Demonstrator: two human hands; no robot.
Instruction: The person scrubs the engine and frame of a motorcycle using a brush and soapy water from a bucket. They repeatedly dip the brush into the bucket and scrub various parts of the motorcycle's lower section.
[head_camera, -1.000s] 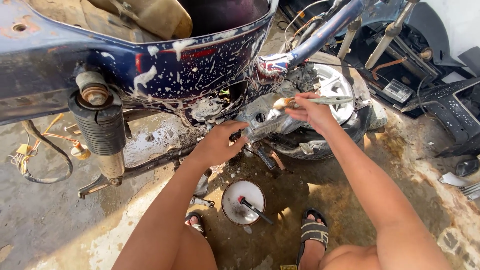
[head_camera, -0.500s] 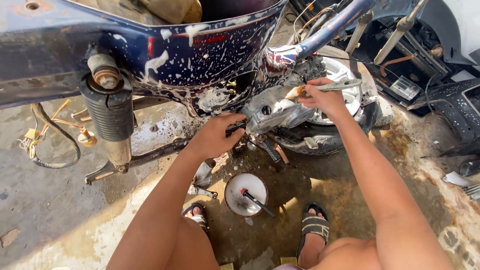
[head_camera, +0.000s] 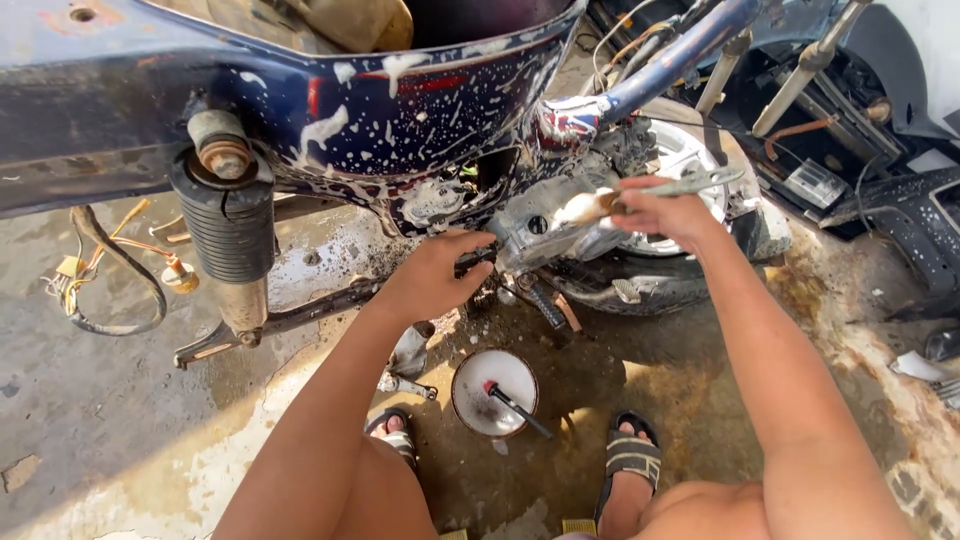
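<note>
Engine casing (head_camera: 545, 232), grey metal and streaked with white foam, sits at the centre of the frame, tucked under the dark blue, soap-spattered body panel (head_camera: 400, 100) of a stripped motorbike. Its surface looks dull and grimy, with a dark round hole on its face and suds gathered along the upper edge.

Your right hand (head_camera: 665, 212) is clenched around a foam-tipped brush (head_camera: 600, 203); its pale head rests against the top of the casing, and the thin handle sticks out to the right past your knuckles. Your left hand (head_camera: 435, 275) is just left of the casing, fingers curled over a dark part at its lower edge; whether you truly grip it or only press on it, you cannot tell from this view.

Right behind the casing lies the rear wheel (head_camera: 680, 160), silver hub showing. At the left of the frame a black ribbed shock absorber (head_camera: 225, 225) hangs down, with loose wires (head_camera: 110, 270) further left.

Lower centre, on the wet concrete ground (head_camera: 120, 420) between your sandalled feet, stands a small white bowl (head_camera: 478, 400) with a dark-handled tool (head_camera: 515, 405) lying across it.
</note>
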